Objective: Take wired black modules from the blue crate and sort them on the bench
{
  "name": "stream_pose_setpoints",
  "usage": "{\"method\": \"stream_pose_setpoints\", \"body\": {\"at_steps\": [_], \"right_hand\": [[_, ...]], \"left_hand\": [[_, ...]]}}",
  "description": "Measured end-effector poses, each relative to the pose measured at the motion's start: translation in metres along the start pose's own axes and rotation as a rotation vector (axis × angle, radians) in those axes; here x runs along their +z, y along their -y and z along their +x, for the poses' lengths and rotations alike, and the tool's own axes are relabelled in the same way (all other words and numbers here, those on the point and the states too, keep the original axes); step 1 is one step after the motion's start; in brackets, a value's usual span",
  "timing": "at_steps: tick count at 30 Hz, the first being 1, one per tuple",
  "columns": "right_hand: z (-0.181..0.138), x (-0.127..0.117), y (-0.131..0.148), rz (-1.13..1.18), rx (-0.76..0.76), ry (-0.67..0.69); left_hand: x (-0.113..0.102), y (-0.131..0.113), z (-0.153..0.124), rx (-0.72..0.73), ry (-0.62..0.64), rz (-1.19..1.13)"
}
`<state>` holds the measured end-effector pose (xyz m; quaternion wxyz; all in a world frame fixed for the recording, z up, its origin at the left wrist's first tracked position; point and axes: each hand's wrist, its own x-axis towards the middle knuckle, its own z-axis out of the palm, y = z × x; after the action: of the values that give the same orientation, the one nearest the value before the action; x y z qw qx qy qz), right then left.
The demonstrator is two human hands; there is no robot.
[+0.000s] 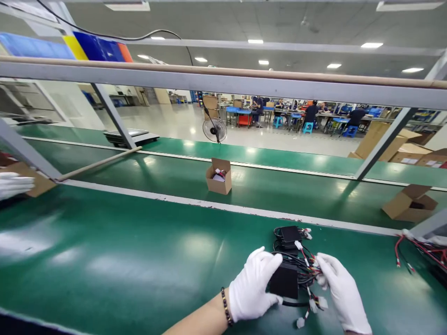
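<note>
Head view, left hand [252, 284]: gloved, fingers closed around black box [284, 280].
Right hand [340, 291]: gloved, pinching wire bundle [307, 272] beside it.
Far: second black box [289, 235]; open carton [219, 176] on green belt [122, 251].
</note>
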<state>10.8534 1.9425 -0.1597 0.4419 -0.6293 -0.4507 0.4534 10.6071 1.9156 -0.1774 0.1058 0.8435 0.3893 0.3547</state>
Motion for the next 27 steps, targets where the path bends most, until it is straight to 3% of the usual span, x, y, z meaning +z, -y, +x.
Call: {"method": "stream_pose_setpoints", "body": {"at_steps": [3, 7, 9, 12, 15, 18, 20, 24, 27], "right_hand": [[0.014, -0.015, -0.010, -0.129, -0.033, -0.128], [0.030, -0.025, -0.029, -0.390, -0.028, -0.147], [0.032, -0.030, -0.034, -0.515, -0.067, -0.160], [0.027, -0.037, -0.035, -0.668, -0.213, -0.292], [0.018, -0.029, -0.037, -0.847, -0.527, -0.347], [0.013, -0.001, -0.045, -0.969, -1.050, -0.195], [0.016, 0.022, -0.051, -1.042, -1.304, -0.119], [0.037, 0.046, -0.057, -1.199, -1.410, 0.029], [0.051, 0.045, -0.056, -1.235, -1.371, 0.114]], "left_hand": [[0.018, 0.002, 0.022, -0.094, 0.088, 0.053], [0.033, 0.005, 0.031, -0.141, 0.195, 0.088], [0.033, 0.006, 0.029, -0.119, 0.197, 0.108], [0.016, 0.007, 0.018, -0.133, 0.104, 0.191], [-0.021, 0.009, -0.011, -0.246, -0.048, 0.384], [-0.065, 0.013, -0.063, -0.400, -0.219, 0.578], [-0.089, 0.016, -0.104, -0.491, -0.344, 0.664], [-0.112, 0.017, -0.165, -0.707, -0.484, 0.577], [-0.107, 0.013, -0.169, -0.896, -0.459, 0.277]]}}
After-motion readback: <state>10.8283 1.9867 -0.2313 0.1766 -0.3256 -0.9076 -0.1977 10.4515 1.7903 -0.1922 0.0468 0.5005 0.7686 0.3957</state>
